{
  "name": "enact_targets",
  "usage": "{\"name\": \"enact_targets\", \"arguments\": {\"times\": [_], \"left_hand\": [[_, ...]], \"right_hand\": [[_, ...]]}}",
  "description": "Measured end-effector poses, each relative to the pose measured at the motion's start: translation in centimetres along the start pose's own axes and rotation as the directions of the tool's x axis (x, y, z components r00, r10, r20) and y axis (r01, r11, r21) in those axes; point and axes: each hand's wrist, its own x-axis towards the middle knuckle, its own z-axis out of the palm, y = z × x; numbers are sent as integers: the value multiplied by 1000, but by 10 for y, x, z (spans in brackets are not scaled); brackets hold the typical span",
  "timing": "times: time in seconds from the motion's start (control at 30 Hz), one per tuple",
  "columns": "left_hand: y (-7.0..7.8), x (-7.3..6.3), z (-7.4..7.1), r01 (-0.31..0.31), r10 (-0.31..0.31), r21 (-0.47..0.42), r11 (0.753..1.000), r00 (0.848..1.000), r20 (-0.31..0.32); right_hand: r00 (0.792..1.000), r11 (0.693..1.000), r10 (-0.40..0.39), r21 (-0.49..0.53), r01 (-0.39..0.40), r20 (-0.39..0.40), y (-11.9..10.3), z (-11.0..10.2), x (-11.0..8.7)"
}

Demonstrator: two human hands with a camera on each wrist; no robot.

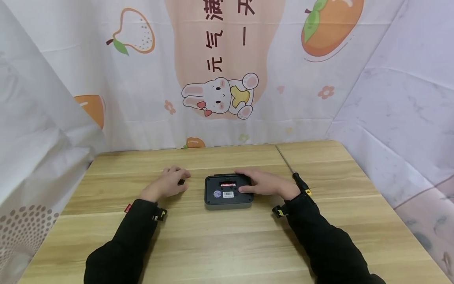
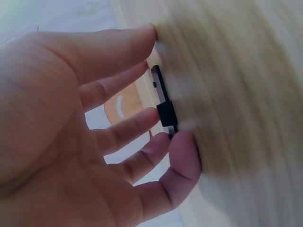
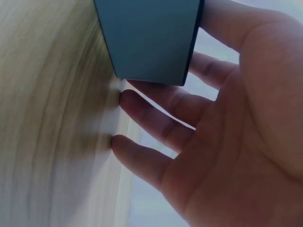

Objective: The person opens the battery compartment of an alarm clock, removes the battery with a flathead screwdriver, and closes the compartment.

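A dark rectangular device [image 1: 211,194] lies on the wooden table with its battery compartment uncovered and a red battery [image 1: 228,184] inside. My right hand [image 1: 264,182] holds its right side, thumb on the top face and fingers round the far edge. From the right wrist view, the device's grey-blue side [image 3: 149,42] shows, with lower fingertips at the tabletop. Left of the device, my left hand [image 1: 168,183] is spread loosely over a small black cover [image 2: 166,113]. Fingertips are right at the cover, while the thumb tip is beyond its end.
A screwdriver [image 1: 300,182] with a black and yellow handle lies beside my right wrist, its long shaft pointing toward the back edge. Behind the wooden table [image 1: 220,244] hangs a printed cloth [image 1: 142,90]. Both wrists carry black bands over dark sleeves.
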Motion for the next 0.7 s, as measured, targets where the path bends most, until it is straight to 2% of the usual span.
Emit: {"name": "enact_targets", "arguments": {"times": [0.2, 0.33, 0.4, 0.53, 0.63, 0.7], "left_hand": [[4, 3, -2, 23, -23, 1, 1000, 1000, 16], [5, 4, -3, 35, -35, 2, 999, 999, 7], [9, 2, -3, 44, -43, 33, 998, 999, -15], [36, -5, -8, 59, -42, 181, 982, 994, -100], [70, -15, -14, 30, 34, 331, 943, 982, -186], [92, -22, -19, -12, 121, 412, 911, 964, -238]], "right_hand": [[1000, 1000, -4, -1, 4, -2, 2, 0, -1], [1000, 1000, -2, -3, 2, -7, 2, -1, -1], [1000, 1000, -5, -14, 5, -3, 2, -1, -1], [1000, 999, 5, -33, -5, 3, 0, -5, -7], [998, 998, 33, -49, -35, -48, -1, -14, -16], [992, 994, 68, -79, -77, -109, 0, -22, -24]]}}
